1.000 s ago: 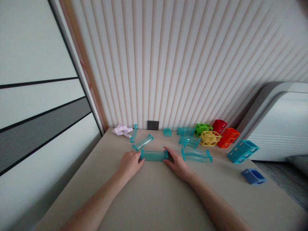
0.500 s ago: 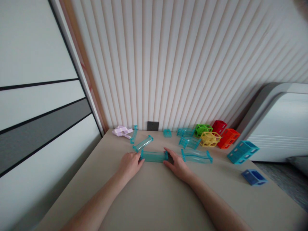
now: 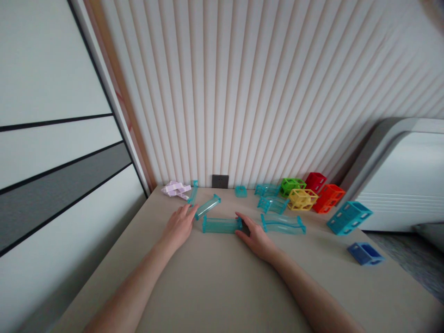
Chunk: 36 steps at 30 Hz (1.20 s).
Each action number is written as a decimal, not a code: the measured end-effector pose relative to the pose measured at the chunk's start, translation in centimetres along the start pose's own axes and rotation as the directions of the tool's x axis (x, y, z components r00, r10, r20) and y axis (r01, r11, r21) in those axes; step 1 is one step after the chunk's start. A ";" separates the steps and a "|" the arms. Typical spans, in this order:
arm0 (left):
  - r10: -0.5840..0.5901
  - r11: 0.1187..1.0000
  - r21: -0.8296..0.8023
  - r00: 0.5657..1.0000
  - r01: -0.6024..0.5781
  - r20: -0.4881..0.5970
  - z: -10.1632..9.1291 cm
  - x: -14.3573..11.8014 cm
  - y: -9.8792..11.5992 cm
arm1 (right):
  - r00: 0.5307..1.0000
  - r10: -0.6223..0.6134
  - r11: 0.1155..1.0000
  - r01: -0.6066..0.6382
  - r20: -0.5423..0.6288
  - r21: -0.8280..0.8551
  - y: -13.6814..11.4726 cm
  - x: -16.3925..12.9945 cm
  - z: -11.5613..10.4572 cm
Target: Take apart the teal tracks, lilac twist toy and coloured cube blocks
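Straight teal channel (image 3: 222, 225), see-through and probably moulded plastic, lies crosswise on the table (image 3: 215, 286), just beyond the forearms. It looks light and fairly stiff, its smooth walls likely slippery, its thin sides perhaps prone to cracking if squeezed at mid-length; the flanged ends should give the surest hold. At its right end the right hand (image 3: 255, 238) is half curled, fingertips on the far side and thumb on the near side; whether it presses cannot be told. Off the other end, the left hand (image 3: 178, 225) has its fingers loosely extended, thumb and forefinger a little apart, and seems to hold nothing; its tips reach the near ends of a slanted teal channel (image 3: 208, 207) and a narrow teal piece (image 3: 193, 192), contact unclear. Right of the right hand lies a wavy teal channel (image 3: 283, 224), which should also be best taken by an end. Farther right stand a teal block (image 3: 349, 218) and a blue block (image 3: 366, 254).
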<state>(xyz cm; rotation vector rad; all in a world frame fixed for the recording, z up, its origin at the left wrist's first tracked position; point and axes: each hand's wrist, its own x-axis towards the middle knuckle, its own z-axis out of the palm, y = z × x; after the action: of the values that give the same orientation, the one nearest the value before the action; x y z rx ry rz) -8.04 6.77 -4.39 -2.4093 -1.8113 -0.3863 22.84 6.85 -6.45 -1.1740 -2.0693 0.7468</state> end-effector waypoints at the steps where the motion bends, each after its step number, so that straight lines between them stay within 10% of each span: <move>1: 0.007 1.000 -0.028 1.000 -0.007 0.007 0.6 0.0 0.0 | 1.000 -0.002 1.000 0.002 0.004 -0.002 -0.1 0.0 0.0; 17: -0.036 0.953 -0.302 0.991 -0.006 -0.131 2.8 1.0 -0.8 | 0.998 -0.027 1.000 0.027 0.051 0.011 -0.9 -0.2 -0.3; 27: -0.027 0.911 -0.382 0.903 -0.154 -0.429 -0.3 0.1 0.9 | 0.998 -0.052 0.999 0.052 0.041 -0.003 -0.6 -0.2 -0.1; 36: 0.107 0.812 -0.508 0.929 -0.287 -0.353 -0.3 -0.6 2.2 | 0.994 -0.074 0.997 0.076 -0.080 0.029 0.8 -0.5 0.9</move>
<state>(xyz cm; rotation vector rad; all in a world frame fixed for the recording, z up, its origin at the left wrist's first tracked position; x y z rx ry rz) -6.11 5.55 -4.13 -2.6418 -1.4226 -1.3480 22.78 6.66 -7.73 -1.0847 -2.0170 0.6849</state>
